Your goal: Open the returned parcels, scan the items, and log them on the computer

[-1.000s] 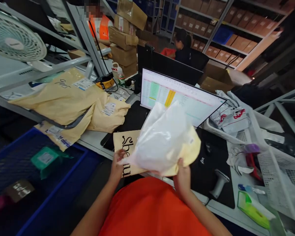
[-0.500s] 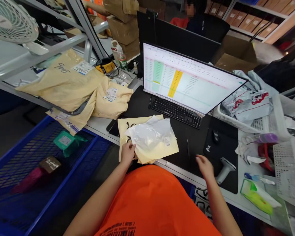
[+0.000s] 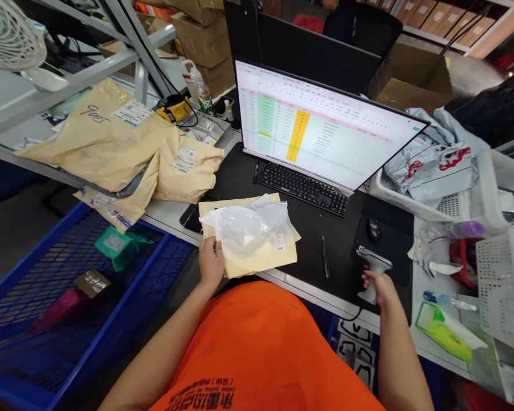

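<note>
My left hand (image 3: 211, 264) presses its fingers on the near left edge of a clear plastic bag (image 3: 248, 224) that lies on cream mailer envelopes (image 3: 261, 258) at the desk's front edge. A small white label (image 3: 278, 242) sits on the bag's right side. My right hand (image 3: 377, 283) is wrapped round the handle of a grey barcode scanner (image 3: 372, 268) standing at the front of a black mouse mat (image 3: 383, 242). A pen (image 3: 325, 257) lies between the envelopes and the scanner.
A monitor (image 3: 321, 132) and black keyboard (image 3: 302, 187) stand behind the bag. Cream parcels (image 3: 111, 148) pile at the left under a metal frame (image 3: 68, 85). A blue wire cart (image 3: 68, 285) is lower left. White baskets (image 3: 497, 274) and a green object (image 3: 441, 337) are right.
The bag and envelopes went from held up in both hands to lying flat on the desk. My right hand let go, moved right and took hold of the scanner.
</note>
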`<state>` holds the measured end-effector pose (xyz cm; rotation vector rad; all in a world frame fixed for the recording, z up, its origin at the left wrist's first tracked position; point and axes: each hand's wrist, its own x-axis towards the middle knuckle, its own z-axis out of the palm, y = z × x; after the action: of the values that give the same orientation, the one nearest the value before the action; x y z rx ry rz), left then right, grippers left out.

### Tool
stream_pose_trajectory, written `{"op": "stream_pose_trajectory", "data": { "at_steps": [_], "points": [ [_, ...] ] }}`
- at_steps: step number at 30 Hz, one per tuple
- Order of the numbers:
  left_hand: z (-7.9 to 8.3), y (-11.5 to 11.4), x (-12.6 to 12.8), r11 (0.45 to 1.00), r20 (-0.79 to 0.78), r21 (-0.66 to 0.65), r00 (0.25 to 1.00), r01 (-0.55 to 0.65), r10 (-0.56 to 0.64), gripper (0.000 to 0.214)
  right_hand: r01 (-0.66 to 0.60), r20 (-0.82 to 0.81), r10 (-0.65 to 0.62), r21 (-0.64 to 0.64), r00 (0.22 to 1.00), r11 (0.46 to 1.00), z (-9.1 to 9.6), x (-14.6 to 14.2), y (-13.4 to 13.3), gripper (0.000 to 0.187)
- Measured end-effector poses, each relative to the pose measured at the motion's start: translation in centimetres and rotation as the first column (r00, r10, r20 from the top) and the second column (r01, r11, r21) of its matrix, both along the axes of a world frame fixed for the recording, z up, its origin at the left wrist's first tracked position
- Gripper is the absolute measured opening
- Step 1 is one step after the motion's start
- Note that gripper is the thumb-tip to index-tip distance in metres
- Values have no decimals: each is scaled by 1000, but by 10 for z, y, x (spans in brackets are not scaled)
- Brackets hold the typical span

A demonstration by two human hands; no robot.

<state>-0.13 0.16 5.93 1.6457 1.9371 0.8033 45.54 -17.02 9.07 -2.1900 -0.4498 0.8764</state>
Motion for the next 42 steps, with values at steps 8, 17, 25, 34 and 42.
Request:
{"op": "stream_pose_trajectory", "data": {
  "at_steps": [8, 17, 25, 34, 42],
  "points": [
    [-3, -10, -5, 994, -68, 105, 997, -23, 30, 23, -429, -352, 420, 56, 836, 902, 40, -145, 49, 32],
    [-5, -21, 41, 661, -192, -42, 643, 749, -741, 35, -472, -299, 454, 14, 840, 882, 49, -145, 54, 31],
    [12, 35, 54, 978, -54, -29, 976, 208, -209, 29, -373, -233, 363, 0, 902, 928, 64, -120, 40, 42],
    [17, 30, 47, 912, -51, 61, 914, 405, -402, 38, -458, -223, 448, 8, 866, 889, 62, -144, 63, 31],
    [-22, 0, 95, 662, -65, -195, 664, 724, -745, 51, -418, -171, 406, -33, 897, 908, 58, -130, 56, 30]
  ]
}}
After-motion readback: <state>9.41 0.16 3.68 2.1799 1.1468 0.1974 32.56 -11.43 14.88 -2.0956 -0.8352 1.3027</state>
